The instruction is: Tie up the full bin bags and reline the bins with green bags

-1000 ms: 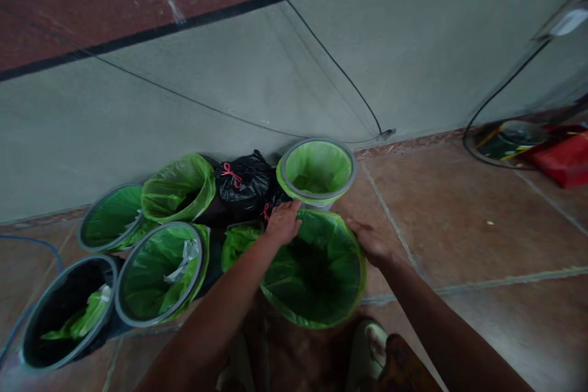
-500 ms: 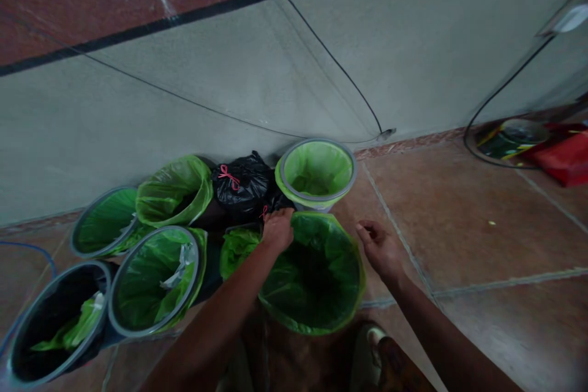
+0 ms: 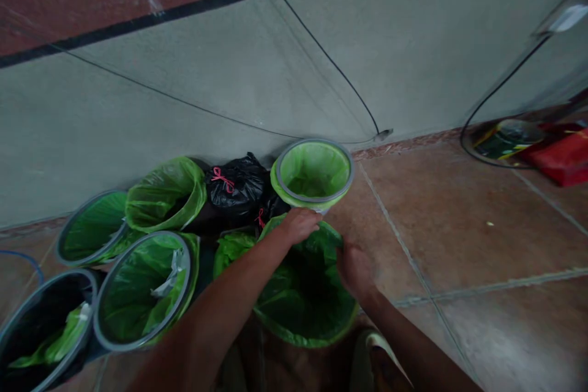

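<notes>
A bin lined with a green trash bag (image 3: 305,318) stands in front of my feet, the bag folded outward over its rim. At the far edge, my left hand (image 3: 301,225) has its fingers closed over the bag's rim. My right hand (image 3: 356,266) grips the same bag at the right edge, its fingertips partly hidden inside the fold. Just behind it stands another bin (image 3: 316,196) with a light green liner and a grey ring around its top. Crumpled green plastic (image 3: 235,247) lies left of the bag, partly covered by my left forearm.
Black tied bags with red strings (image 3: 239,187) sit by the wall. To the left are several lined bins, including a grey-ringed one (image 3: 189,257) and a black-lined one (image 3: 94,278). A cable (image 3: 331,61) hangs down the wall; a tin (image 3: 508,138) and a red object (image 3: 563,159) lie far right.
My left hand has slid rightward along the bag's far rim. My right hand has come in from the right and taken hold of the bag's edge. The view has shifted slightly.
</notes>
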Available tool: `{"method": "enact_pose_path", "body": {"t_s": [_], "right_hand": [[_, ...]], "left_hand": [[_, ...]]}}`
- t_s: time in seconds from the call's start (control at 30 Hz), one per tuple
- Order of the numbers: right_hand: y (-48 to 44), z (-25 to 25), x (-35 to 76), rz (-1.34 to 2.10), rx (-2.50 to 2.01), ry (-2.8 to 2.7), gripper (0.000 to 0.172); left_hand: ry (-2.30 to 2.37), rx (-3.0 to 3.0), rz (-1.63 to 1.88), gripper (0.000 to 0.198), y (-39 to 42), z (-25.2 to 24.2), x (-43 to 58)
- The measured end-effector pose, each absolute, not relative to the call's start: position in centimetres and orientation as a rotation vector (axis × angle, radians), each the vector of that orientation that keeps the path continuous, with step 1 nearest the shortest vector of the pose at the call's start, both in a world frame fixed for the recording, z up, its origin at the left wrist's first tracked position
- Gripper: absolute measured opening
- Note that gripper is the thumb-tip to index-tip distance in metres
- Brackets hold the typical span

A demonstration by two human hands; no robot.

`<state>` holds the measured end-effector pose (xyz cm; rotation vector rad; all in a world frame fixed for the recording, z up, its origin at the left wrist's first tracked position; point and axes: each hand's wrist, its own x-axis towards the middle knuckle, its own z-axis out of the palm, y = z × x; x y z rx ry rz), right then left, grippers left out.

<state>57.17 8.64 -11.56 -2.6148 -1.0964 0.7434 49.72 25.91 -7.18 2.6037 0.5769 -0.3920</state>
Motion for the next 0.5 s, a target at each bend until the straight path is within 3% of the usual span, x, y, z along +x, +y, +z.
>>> {"method": "enact_pose_path", "body": {"t_s": [0.23, 0.33, 0.5], "right_hand": [[8.6, -12.1, 57.1, 0.741, -2.569, -1.127, 0.030], [8.3, -12.2, 57.1, 0.767, -2.557, -1.144, 0.034], [8.9, -11.0, 59.4, 0.688, -2.424, -1.082, 0.066]], "left_hand": [[0.793, 2.536, -0.324, 0.024, 25.8, -7.7, 48.3], [0.763, 2.618, -0.243, 0.036, 25.5, -7.2, 47.5], [0.762, 2.654, 0.038, 0.065, 24.9, -6.2, 43.8]]}}
